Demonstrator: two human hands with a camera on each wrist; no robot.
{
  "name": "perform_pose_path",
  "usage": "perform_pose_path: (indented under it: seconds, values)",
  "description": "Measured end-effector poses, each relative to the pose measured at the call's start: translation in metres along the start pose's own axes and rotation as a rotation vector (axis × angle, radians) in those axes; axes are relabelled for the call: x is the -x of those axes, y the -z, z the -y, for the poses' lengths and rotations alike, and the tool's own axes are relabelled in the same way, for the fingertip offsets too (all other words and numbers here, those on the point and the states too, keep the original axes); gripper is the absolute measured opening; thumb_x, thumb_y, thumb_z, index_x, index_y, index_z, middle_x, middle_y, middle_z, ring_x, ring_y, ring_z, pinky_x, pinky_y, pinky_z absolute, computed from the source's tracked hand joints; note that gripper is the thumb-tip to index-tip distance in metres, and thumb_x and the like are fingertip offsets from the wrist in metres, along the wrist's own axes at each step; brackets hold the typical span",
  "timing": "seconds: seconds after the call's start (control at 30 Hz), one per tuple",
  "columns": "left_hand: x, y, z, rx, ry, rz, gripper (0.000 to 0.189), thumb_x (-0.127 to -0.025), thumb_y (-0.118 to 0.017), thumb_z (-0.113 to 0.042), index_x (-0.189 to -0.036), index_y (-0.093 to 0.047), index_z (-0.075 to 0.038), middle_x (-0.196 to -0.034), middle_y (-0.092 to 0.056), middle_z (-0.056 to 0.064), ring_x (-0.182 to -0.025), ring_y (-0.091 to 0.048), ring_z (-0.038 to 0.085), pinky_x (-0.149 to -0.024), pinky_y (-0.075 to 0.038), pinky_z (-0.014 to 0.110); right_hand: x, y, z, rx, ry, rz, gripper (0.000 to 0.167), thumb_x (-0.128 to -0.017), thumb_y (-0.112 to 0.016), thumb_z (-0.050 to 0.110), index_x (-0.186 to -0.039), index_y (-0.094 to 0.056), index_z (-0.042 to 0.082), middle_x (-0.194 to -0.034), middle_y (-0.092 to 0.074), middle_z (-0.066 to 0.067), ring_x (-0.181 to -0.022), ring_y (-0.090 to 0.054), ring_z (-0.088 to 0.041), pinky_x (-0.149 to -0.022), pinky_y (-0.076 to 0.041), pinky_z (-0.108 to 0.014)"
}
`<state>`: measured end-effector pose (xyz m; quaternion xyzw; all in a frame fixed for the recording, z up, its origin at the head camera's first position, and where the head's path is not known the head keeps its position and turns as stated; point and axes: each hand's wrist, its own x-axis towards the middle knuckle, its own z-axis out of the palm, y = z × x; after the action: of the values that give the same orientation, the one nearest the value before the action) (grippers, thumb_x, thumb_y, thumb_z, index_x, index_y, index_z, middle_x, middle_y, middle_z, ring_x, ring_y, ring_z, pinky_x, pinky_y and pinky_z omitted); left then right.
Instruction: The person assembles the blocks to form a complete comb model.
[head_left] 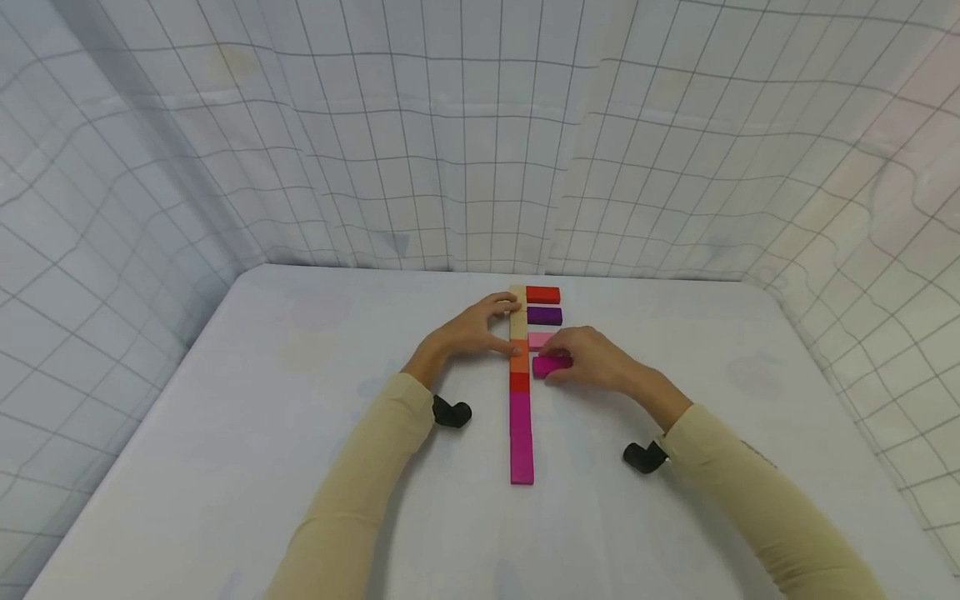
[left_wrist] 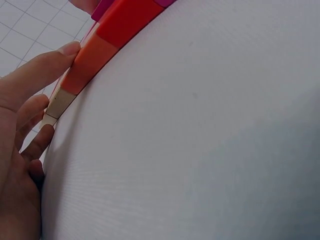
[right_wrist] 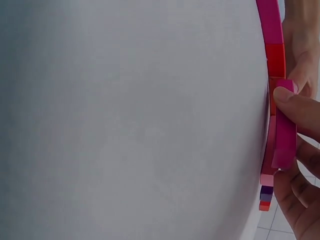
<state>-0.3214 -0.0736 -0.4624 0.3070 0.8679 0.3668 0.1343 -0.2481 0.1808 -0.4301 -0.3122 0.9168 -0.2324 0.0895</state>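
A long row of flat blocks runs away from the person, with magenta blocks nearest, then a red block, an orange block and cream blocks at the far end. My left hand rests against the row's left side, thumb on the orange block, other fingers by the cream ones. A magenta block is pinched between the thumb and fingers of my right hand. It is held just right of the row, beside the pink block.
A purple block and another red block stick out rightward from the row's far end. White cloth covers the table; grid-patterned curtains hang behind it and at both sides. Black wrist cameras jut from the sleeves.
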Motion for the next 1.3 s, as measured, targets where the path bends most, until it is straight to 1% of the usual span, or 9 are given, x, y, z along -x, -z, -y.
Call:
perform_pose_path:
  seconds: [0.3,0.43,0.63,0.9,1.0,1.13,1.23,1.3]
  values:
    - [-0.001,0.000,0.000,0.003,0.004,0.004,0.090,-0.083,-0.087,-0.039,-0.158,-0.045,-0.011,-0.165,-0.032,0.002,-0.152,-0.023,0.023,-0.122,-0.022,0.047,-0.005,-0.006,0.003,0.071,0.004,-0.002,0.041,-0.086,-0.087,0.019,-0.122,-0.075,0.005,-0.112,-0.072,-0.005,-0.100,-0.062,-0.020,-0.088,-0.055,-0.035]
    - [-0.001,0.000,0.001,-0.002,0.009,0.004,0.089,-0.084,-0.086,-0.039,-0.158,-0.045,-0.011,-0.165,-0.032,0.001,-0.152,-0.023,0.023,-0.122,-0.022,0.048,-0.007,-0.006,0.002,0.075,0.007,0.003,0.039,-0.087,-0.087,0.019,-0.121,-0.075,0.005,-0.110,-0.072,-0.004,-0.098,-0.062,-0.020,-0.087,-0.055,-0.035]
    - [-0.001,-0.002,0.001,0.004,0.000,0.008,0.088,-0.084,-0.085,-0.039,-0.158,-0.045,-0.011,-0.165,-0.032,0.002,-0.152,-0.024,0.023,-0.122,-0.022,0.048,-0.007,-0.006,0.002,0.077,0.004,0.014,0.038,-0.087,-0.087,0.019,-0.120,-0.075,0.004,-0.108,-0.072,-0.003,-0.095,-0.061,-0.018,-0.086,-0.055,-0.033]
    - [-0.002,-0.002,0.000,0.010,0.010,0.009,0.089,-0.084,-0.086,-0.039,-0.158,-0.044,-0.012,-0.165,-0.031,0.001,-0.153,-0.023,0.023,-0.122,-0.022,0.049,-0.006,-0.003,0.006,0.067,-0.004,0.034,0.036,-0.088,-0.086,0.019,-0.119,-0.075,0.005,-0.103,-0.070,-0.001,-0.091,-0.059,-0.017,-0.083,-0.054,-0.032]
    - [-0.002,-0.002,0.000,0.015,0.013,0.007,0.090,-0.084,-0.086,-0.039,-0.158,-0.045,-0.012,-0.165,-0.031,0.001,-0.153,-0.023,0.024,-0.122,-0.022,0.050,-0.006,-0.001,0.005,0.077,-0.009,0.041,0.039,-0.087,-0.087,0.021,-0.121,-0.075,0.006,-0.105,-0.071,0.000,-0.093,-0.061,-0.017,-0.084,-0.055,-0.031]
    - [-0.001,-0.001,0.001,0.023,0.023,0.009,0.090,-0.083,-0.086,-0.041,-0.158,-0.044,-0.013,-0.166,-0.029,0.002,-0.153,-0.023,0.024,-0.122,-0.022,0.050,-0.005,0.004,0.005,0.078,-0.030,0.051,0.044,-0.086,-0.088,0.024,-0.125,-0.074,0.008,-0.112,-0.072,-0.002,-0.102,-0.064,-0.019,-0.089,-0.056,-0.035]
    - [0.000,-0.002,0.003,0.037,0.034,0.012,0.091,-0.084,-0.086,-0.041,-0.159,-0.043,-0.015,-0.167,-0.027,0.003,-0.149,-0.031,0.024,-0.121,-0.025,0.049,-0.003,0.009,0.005,0.053,-0.057,0.057,0.046,-0.086,-0.088,0.025,-0.127,-0.074,0.009,-0.115,-0.072,-0.003,-0.106,-0.065,-0.021,-0.092,-0.056,-0.039]
    - [0.002,-0.003,0.004,0.058,0.040,0.008,0.091,-0.084,-0.086,-0.040,-0.160,-0.042,-0.016,-0.168,-0.026,0.003,-0.145,-0.037,0.024,-0.120,-0.027,0.049,-0.001,0.012,0.005,0.036,-0.073,0.060,0.045,-0.086,-0.088,0.025,-0.126,-0.074,0.010,-0.115,-0.072,-0.002,-0.106,-0.064,-0.022,-0.091,-0.056,-0.040]
